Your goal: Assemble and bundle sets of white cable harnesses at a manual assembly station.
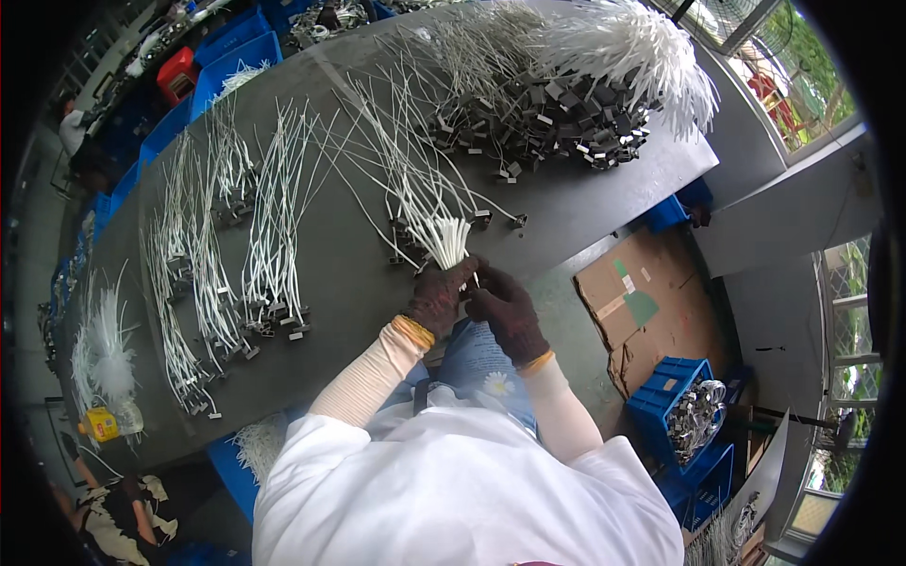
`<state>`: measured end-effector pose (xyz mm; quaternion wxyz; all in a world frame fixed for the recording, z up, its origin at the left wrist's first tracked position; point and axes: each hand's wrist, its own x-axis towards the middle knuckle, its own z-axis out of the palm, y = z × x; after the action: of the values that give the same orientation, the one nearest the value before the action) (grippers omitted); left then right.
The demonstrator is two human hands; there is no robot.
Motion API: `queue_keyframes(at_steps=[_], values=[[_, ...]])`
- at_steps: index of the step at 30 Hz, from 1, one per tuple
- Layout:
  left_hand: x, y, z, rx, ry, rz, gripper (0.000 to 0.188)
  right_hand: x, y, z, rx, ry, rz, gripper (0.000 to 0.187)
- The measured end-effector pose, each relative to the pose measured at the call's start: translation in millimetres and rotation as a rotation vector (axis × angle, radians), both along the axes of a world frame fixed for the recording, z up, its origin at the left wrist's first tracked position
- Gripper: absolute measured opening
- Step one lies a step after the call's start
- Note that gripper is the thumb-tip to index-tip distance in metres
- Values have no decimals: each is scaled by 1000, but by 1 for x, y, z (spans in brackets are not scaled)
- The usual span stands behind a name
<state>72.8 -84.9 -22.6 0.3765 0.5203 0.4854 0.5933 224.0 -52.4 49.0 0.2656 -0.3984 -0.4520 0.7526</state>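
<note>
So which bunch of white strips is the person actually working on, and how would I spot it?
Start at the long grey table and follow its near edge to the two dark-gloved hands, the left hand and right hand. The bundle of white strips stands up from between them. Unlike the loose rows lying flat to the left, its ends are gathered tight in a fist.

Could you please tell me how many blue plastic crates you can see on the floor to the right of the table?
3: one holding metal parts, one below it, one at the table's far corner; others may be hidden.
</note>
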Motion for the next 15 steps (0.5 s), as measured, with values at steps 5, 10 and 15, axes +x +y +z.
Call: queue_keyframes(at_steps=[5, 10, 15], values=[[-29, 18, 60, -442, -577, 191, 16, -8, -3, -13, 53, -50, -43, 66], [-76, 22, 37, -285, 7, -50, 30, -16, 0, -7, 153, -25, 49, 70], [-50, 38, 67, -446, -149, -118, 36, -29, 23, -7, 126, -42, -39, 69]])
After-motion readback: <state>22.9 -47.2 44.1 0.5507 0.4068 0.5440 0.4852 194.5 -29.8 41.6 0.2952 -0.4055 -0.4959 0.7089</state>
